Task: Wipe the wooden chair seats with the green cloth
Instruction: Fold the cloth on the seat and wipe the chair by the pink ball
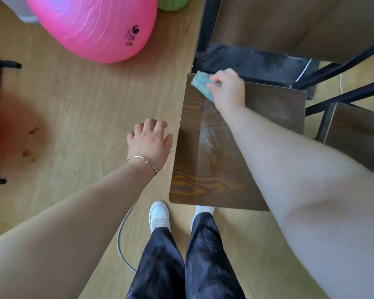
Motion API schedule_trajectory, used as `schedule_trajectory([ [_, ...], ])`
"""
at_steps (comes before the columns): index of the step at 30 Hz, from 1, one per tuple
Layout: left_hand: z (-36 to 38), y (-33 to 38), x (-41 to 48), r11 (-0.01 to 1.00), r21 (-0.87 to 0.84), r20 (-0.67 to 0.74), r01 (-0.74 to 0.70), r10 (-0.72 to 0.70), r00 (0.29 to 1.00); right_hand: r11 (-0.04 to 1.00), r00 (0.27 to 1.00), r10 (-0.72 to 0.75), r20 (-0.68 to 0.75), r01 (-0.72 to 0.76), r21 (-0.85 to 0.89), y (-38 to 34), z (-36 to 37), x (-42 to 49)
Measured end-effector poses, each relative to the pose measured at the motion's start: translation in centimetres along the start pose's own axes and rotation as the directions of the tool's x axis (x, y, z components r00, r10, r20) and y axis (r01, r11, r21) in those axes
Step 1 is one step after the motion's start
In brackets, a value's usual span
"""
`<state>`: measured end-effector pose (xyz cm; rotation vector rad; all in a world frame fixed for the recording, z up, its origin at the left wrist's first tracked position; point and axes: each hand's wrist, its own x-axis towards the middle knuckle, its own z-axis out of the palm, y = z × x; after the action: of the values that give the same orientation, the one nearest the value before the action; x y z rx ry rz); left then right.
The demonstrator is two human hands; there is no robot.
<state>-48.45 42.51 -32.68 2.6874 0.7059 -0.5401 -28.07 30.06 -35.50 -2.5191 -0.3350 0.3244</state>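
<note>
Dark wooden seat [205, 169], pale floor [73, 104]

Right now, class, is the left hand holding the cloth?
No: the right hand grips the cloth on the seat, while the left hand holds nothing.

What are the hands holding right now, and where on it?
Right hand grips the green cloth at its right edge; left hand holds nothing.

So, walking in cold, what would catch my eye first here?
The big glossy pink exercise ball at upper left stands out most. Right of centre, the right hand grips a green cloth on the far corner of a dark wooden chair seat, the left hand open beside it.
</note>
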Motion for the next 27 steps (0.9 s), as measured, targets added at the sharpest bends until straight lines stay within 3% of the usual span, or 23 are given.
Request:
schedule_trajectory([
  [5, 0.2, 0.9, 2.3, 0.999, -0.017, 0.006, 0.031, -0.031, 1.000, 0.999, 0.999, 0.035, -0.005, -0.035, -0.015, -0.2, 1.5, 3.6],
  [10, 0.8, 0.6, 2.0, 0.998, -0.020, 0.053, 0.059, -0.058, 0.997, 0.996, 0.994, -0.092, 0.058, 0.093, -0.015, 0.8, 1.8, 0.8],
  [17, 0.9, 0.3, -1.0, 0.999, 0.018, 0.122, 0.034, -0.036, 0.992, 0.967, 0.925, -0.255, 0.283, 0.242, 0.080, 3.2, 1.9, -11.0],
  [22, 1.8, -0.1, -3.4, 0.999, 0.039, 0.146, 0.002, -0.008, 0.989, 0.976, 0.885, -0.212, 0.415, 0.170, 0.137, 4.9, 2.9, -21.3],
  [27, 3.0, -0.5, -5.8, 0.998, 0.056, 0.171, -0.006, -0.004, 0.985, 0.970, 0.864, -0.227, 0.449, 0.162, 0.179, 5.9, 3.9, -27.9],
])
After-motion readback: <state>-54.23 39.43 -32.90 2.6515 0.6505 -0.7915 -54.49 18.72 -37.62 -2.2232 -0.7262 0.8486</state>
